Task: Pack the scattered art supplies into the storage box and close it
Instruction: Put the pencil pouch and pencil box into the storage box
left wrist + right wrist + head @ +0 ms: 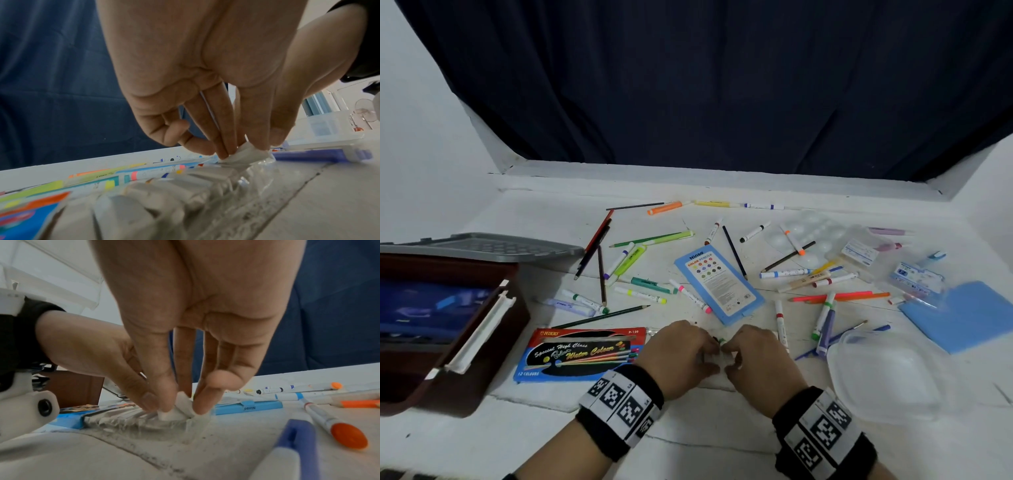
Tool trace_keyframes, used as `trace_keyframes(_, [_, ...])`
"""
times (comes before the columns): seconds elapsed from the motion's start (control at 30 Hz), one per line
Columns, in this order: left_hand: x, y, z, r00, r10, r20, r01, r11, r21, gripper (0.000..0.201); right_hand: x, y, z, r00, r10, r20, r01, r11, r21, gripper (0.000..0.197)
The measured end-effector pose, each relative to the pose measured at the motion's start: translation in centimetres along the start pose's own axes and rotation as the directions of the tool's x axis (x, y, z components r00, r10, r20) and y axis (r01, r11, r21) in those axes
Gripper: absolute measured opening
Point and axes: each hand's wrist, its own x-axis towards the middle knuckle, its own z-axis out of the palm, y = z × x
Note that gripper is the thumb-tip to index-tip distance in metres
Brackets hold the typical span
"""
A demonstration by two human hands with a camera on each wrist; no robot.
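Both hands meet at the near middle of the white table. My left hand [709, 356] and right hand [730, 359] each pinch the same small white tube [719, 359], which has a green tip. In the left wrist view the fingers [224, 151] pinch the tube [246, 151] over a clear ridged plastic tray [164, 203]. The right wrist view shows thumb and fingers [201, 402] on the tube [172, 412]. The tray sticks out of the water colour box [582, 353]. The brown storage box [448, 359] stands open at the left, grey lid [482, 246] tipped back.
Markers, highlighters and pencils lie scattered across the table. A blue Ninso pencil case [719, 284] lies just beyond my hands. On the right are a clear palette [808, 240], a clear container [883, 377] and a blue sheet [969, 315]. A dark curtain hangs behind.
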Motion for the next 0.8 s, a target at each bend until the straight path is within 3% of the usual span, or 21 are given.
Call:
trace_keyframes(0.3, [0.2,0.4,-0.4,1.0,0.023,-0.003,-0.023,0.999,0.034,0.03,0.5,0.1,-0.1,0.997,-0.022,0.069,0.027,0.997,-0.069,0.023])
trace_keyframes(0.57, [-1.0,-0.2,-1.1,0.998,0.047,0.03,-0.047,0.999,0.002,0.039,1.3,0.2,-0.6,0.994,-0.034,0.104,0.039,0.998,-0.045,0.026])
trace_keyframes(0.8, [-4.2,-3.1,-2.4,0.982,-0.139,-0.131,0.125,0.986,-0.11,0.048,0.9,-0.1,-1.8,0.994,0.032,-0.103,-0.018,0.991,0.133,0.024])
